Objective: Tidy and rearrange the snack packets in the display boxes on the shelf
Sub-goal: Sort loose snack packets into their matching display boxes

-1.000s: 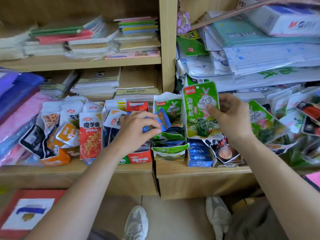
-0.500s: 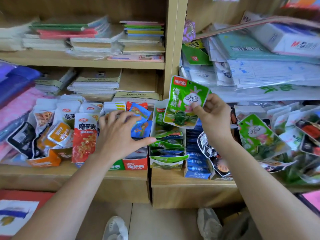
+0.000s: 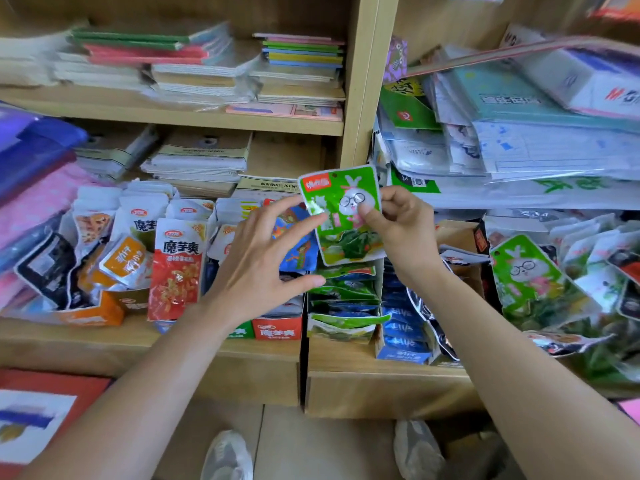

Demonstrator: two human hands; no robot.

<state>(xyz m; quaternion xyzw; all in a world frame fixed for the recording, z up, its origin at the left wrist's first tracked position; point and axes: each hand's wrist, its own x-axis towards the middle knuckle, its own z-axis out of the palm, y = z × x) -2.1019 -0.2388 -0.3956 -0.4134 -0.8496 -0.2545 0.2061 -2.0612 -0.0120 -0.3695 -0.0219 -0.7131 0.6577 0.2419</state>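
My right hand pinches a green snack packet with a cartoon rabbit, held upright above a narrow display box of green packets. My left hand is spread open just left of that packet, fingertips close to its left edge, empty. Behind the left hand lies a blue packet on the red display box. A red packet with white label stands to the left. Another green rabbit packet leans in the pile on the right.
An orange box with orange and black packets sits at the far left. A blue box of blue packets stands beside the green one. Stacked notebooks and paper bundles fill the shelves above. My shoes show on the floor.
My right hand lifted the green rabbit packet up and leftward, away from the box. My left hand let go of the blue packet and now spreads open beside the green one.
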